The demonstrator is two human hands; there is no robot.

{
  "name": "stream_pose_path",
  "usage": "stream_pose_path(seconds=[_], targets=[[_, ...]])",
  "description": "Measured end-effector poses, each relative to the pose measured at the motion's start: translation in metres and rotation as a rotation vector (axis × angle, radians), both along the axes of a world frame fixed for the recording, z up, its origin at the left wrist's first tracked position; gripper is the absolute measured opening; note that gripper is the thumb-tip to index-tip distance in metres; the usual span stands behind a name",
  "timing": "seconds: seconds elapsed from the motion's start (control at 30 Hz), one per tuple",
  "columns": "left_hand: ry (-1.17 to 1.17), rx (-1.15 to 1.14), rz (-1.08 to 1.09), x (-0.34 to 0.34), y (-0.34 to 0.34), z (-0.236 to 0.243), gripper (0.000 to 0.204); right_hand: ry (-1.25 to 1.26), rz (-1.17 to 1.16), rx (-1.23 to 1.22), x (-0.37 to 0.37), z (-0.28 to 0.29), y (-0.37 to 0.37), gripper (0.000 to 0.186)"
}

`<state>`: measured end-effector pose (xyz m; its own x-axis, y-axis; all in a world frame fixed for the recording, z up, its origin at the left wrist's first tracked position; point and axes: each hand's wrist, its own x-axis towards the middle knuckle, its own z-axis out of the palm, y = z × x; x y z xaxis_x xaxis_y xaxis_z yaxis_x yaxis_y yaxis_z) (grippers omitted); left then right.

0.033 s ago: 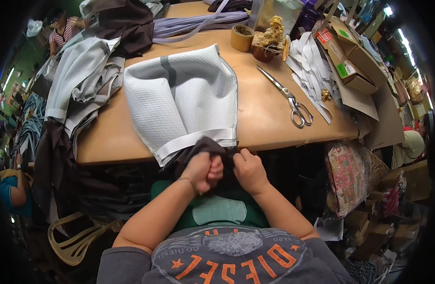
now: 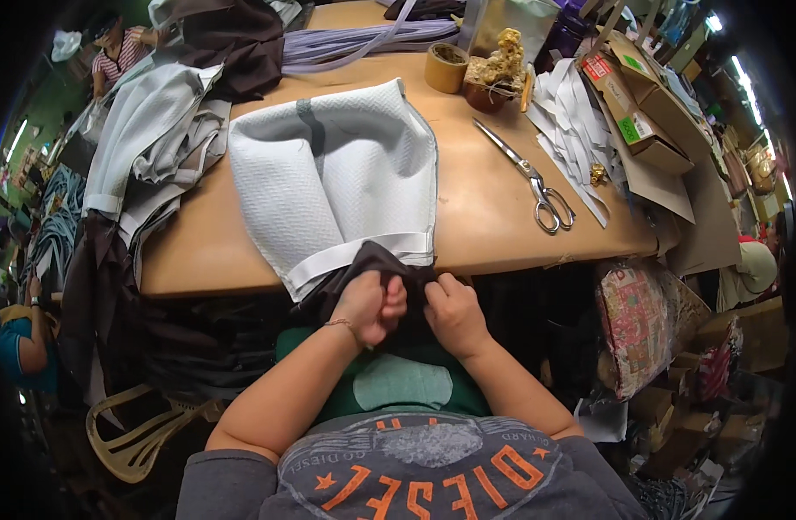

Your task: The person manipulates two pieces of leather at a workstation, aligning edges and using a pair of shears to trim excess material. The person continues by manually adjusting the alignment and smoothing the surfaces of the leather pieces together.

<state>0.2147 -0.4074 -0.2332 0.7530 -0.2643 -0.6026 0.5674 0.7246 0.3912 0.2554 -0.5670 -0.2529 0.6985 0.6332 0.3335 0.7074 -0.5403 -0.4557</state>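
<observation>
My left hand (image 2: 370,310) is closed in a loose fist on dark brown cloth (image 2: 376,260) bunched at the table's front edge. My right hand (image 2: 453,314) is curled just right of it, fingertips pressed on the same cloth. The cloth joins the lower end of a pale, textured fabric piece (image 2: 329,173), which lies folded on the tan tabletop (image 2: 480,234) with a white band (image 2: 329,257) across its lower part and a grey strip near its top. What exactly my fingertips pinch is partly hidden.
Steel scissors (image 2: 528,169), white strips (image 2: 563,113) and cardboard boxes (image 2: 645,113) lie right. Fabric stacks (image 2: 155,147) sit left; a tape roll (image 2: 446,69) and lavender straps (image 2: 355,42) behind. A patterned cushion (image 2: 632,321) is below right. Co-workers (image 2: 121,52) appear at the edges.
Both hands and the dark cloth have shifted very slightly up in the view, along with small movements of the left fingers. The grip on the cloth looks the same.
</observation>
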Motion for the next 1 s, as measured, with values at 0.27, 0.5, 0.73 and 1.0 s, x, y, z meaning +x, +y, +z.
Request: stream_pose_path(seconds=[0.27, 0.5, 0.73, 1.0], targets=[[-0.225, -0.005, 0.876, -0.005, -0.008, 0.003, 0.017, 0.162, 0.078, 0.309, -0.001, 0.002, 0.021, 0.021], [-1.074, 1.902, 0.265, -0.046, 0.045, -0.028, 0.022, 0.542, 0.213, 0.639, -0.021, 0.002, 0.055, 0.008], [-0.979, 2.303, -0.346, -0.058, 0.035, 0.011, 0.019, 0.993, 0.261, 0.737, -0.034, -0.010, 0.071, 0.011], [-0.504, 1.581, 0.412, -0.050, 0.022, 0.009, 0.021, -0.059, 0.296, 0.110, -0.030, 0.000, 0.065, 0.011]])
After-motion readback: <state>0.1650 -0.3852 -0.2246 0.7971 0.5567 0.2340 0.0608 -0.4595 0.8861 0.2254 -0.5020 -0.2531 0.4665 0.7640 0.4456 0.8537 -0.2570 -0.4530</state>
